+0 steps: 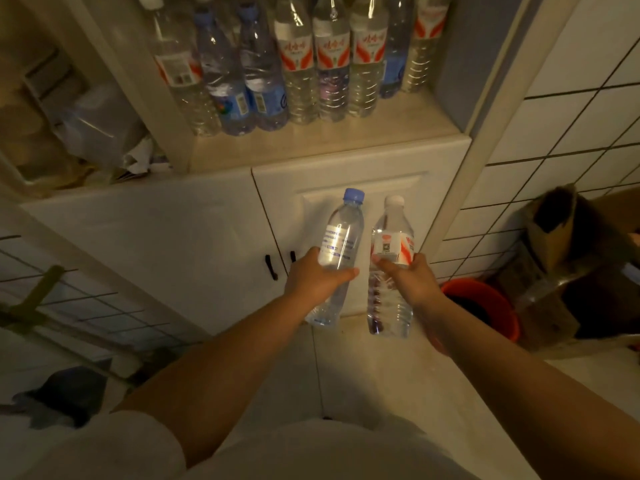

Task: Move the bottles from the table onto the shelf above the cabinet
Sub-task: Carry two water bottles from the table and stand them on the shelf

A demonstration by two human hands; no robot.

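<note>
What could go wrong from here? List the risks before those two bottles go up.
1. The shelf already holds a tight row of bottles; pushing in the blue-capped bottle or the white-capped bottle may topple the front ones.
2. Free space seems limited to the front edge, so a new bottle might stand close to the lip.
3. The left hand and right hand each hold a bottle, leaving none to steady the row.

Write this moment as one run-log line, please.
left hand: holds blue-capped bottle | right hand: holds white-capped bottle | shelf: not reached
</note>
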